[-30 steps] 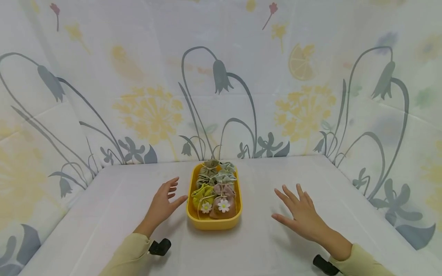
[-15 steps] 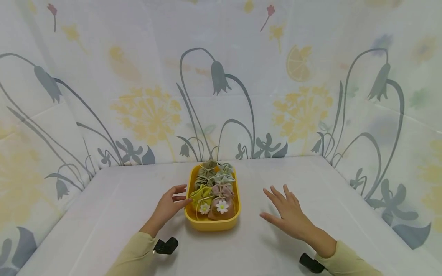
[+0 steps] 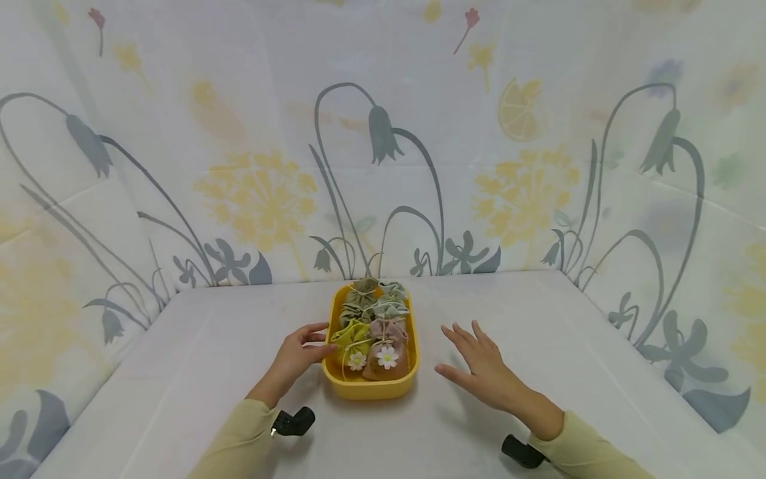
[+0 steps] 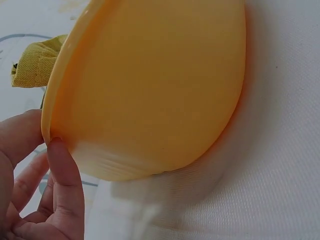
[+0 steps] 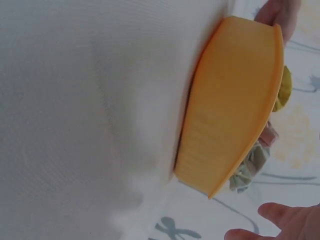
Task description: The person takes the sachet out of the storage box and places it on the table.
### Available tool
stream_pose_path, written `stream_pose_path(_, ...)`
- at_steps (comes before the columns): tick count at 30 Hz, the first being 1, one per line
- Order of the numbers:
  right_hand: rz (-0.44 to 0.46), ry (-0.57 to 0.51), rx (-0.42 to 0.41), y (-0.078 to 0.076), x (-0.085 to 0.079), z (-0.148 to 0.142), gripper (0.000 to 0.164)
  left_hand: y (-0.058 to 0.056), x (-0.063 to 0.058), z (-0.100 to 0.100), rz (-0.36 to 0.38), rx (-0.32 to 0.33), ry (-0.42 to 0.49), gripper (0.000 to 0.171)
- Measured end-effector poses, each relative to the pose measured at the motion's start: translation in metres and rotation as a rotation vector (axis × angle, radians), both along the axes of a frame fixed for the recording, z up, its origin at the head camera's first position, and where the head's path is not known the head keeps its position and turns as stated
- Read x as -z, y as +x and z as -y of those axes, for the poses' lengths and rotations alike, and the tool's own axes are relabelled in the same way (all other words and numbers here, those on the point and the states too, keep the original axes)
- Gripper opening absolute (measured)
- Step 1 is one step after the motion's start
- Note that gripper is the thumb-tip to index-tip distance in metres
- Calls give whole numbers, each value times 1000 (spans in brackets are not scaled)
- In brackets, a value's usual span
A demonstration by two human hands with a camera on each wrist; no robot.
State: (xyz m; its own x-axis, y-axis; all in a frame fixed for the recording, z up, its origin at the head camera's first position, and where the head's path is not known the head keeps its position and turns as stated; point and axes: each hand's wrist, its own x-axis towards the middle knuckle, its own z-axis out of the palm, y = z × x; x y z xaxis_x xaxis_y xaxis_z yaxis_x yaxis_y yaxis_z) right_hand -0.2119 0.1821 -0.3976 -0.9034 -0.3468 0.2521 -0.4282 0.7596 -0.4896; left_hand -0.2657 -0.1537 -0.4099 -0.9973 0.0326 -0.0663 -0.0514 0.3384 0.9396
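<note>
A yellow plastic tub (image 3: 371, 391) with rounded corners stands on the white tabletop, holding several small drawstring pouches. In its front half sit a lime-green pouch (image 3: 353, 334) and a pink pouch (image 3: 389, 371), each with a white daisy. Olive pouches (image 3: 362, 291) and pale green pouches (image 3: 390, 309) fill the back. My left hand (image 3: 297, 362) pinches the tub's left rim, one digit on each side of it in the left wrist view. To the right of the tub, apart from it, my right hand (image 3: 487, 378) hovers with fingers spread, holding nothing.
White cloth covers the table (image 3: 239, 332). A floral-printed curtain (image 3: 383, 186) rises behind and at both sides, right behind the tub's far end. Black wrist cameras (image 3: 293, 422) hang under both sleeves.
My left hand has moved right to the tub and taken hold of its rim. My right hand has come leftward, closer to the tub. The tub appears to stay in place.
</note>
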Motion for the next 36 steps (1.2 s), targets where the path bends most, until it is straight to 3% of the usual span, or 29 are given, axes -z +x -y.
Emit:
stream_pose_path(9, 119, -98, -38, -8, -1, 17, 65, 2, 4, 3, 29, -34, 18, 58)
stream_pose_path(22, 243, -289, -33, -15, -6, 35, 62, -1, 7, -2, 24, -32, 41, 56)
stream_pose_path(36, 205, -260, -98, -28, -14, 50, 51, -1, 7, -2, 26, -26, 60, 57)
